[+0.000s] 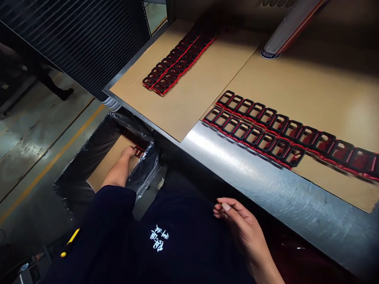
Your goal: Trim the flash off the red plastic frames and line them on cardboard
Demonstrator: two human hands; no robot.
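Observation:
My left hand (129, 152) reaches down into a plastic-lined bin (75, 167), its fingers closed on a small red and black frame (138, 151) at the end of a row of like frames. A cardboard sheet (103, 165) lies inside that bin under my hand. Just off the front edge of the metal table (225, 146) is my right hand (241, 221), its fingers loosely curled and nothing visible in them. Two rows of black and red frames (264, 141) lie along the table's front, partly on cardboard.
Further back, two more rows of frames (177, 65) rest on a cardboard sheet (166, 112). A white tube or duct (281, 35) comes down over the table at the upper right. A dark ribbed panel (89, 35) stands left; beyond it is a person's foot (65, 94).

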